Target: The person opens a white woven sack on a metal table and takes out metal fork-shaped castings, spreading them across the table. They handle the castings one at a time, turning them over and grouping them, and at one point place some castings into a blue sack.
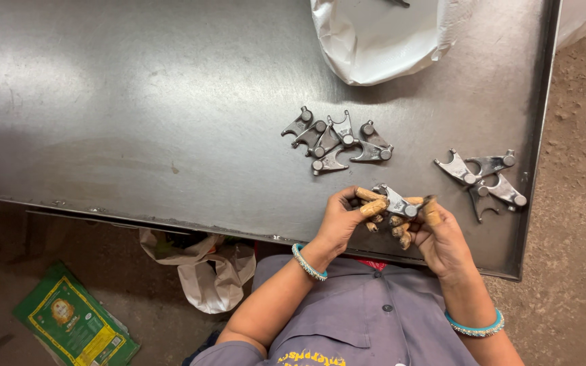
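Observation:
Both hands hold one small grey forked metal part (397, 201) above the near edge of a steel table (137, 102). My left hand (342, 218) grips its left end, my right hand (435, 234) its right end. Tan finger caps cover several fingertips. A pile of several similar metal parts (337, 139) lies on the table just beyond my hands. A smaller group of the same parts (486, 176) lies to the right, near the table's right edge.
A white plastic bag (374, 37) lies open at the table's far side. Below the near edge, on the dirt floor, are a crumpled white bag (211, 271) and a green printed packet (76, 322). The table's raised rim (540, 135) runs down the right.

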A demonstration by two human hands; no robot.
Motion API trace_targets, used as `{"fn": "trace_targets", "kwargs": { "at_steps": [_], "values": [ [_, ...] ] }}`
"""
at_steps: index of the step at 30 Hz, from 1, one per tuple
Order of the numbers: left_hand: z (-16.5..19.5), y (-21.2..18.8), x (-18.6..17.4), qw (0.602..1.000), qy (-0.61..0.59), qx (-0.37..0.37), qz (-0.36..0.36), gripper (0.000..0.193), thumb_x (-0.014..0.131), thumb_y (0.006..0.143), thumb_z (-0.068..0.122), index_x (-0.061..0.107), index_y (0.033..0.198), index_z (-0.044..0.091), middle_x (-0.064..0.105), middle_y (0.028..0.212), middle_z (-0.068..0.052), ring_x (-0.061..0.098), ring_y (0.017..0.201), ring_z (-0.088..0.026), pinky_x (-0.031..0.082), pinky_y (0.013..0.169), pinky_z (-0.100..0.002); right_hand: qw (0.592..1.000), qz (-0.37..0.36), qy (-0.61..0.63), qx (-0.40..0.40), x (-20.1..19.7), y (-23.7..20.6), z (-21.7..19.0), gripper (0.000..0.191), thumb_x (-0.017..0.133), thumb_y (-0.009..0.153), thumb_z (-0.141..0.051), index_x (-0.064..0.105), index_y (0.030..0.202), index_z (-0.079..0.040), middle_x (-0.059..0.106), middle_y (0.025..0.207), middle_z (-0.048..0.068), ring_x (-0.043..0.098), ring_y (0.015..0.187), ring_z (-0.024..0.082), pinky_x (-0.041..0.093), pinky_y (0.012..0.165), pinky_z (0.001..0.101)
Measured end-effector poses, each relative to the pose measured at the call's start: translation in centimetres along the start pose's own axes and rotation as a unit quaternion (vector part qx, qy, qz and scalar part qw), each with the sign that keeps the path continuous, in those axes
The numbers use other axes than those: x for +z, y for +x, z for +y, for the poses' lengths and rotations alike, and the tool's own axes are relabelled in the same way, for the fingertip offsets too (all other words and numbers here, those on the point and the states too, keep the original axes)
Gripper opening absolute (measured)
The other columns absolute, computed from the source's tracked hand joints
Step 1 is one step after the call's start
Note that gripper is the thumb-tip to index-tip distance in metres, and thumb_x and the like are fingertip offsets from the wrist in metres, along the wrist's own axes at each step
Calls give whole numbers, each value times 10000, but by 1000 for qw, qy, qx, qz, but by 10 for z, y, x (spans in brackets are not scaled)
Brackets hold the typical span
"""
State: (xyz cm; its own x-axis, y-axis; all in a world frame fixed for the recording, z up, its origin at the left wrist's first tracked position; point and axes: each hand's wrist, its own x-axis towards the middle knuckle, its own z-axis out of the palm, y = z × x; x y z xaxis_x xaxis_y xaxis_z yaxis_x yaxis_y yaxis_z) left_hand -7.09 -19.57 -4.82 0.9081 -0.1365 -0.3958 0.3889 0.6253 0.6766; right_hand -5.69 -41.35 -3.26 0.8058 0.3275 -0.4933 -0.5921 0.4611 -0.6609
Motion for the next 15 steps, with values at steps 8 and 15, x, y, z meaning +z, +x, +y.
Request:
{"fn": "trace_targets", "kwargs": {
  "at_steps": [8, 15],
  "values": [
    [14, -6, -8, 995, 78, 55, -22, 235, 744, 895, -37, 740, 1129, -60, 763, 1045, -100, 721, 929, -147, 599, 827, -277, 979, -15, -148, -143, 18, -5, -6, 470, 634, 839, 157, 579, 1295, 57, 656, 1202, 140, 657, 1095, 193, 599, 917, 351],
    [15, -7, -15, 998, 65, 18, -20, 314, 695, 875, -94, 703, 1188, -73, 748, 1124, -121, 719, 1017, -170, 595, 913, -304, 975, 11, -168, -144, 25, -7, -7, 589, 461, 751, 255, 509, 1308, 68, 609, 1304, 200, 636, 1210, 280, 587, 1008, 438]
  ]
}}
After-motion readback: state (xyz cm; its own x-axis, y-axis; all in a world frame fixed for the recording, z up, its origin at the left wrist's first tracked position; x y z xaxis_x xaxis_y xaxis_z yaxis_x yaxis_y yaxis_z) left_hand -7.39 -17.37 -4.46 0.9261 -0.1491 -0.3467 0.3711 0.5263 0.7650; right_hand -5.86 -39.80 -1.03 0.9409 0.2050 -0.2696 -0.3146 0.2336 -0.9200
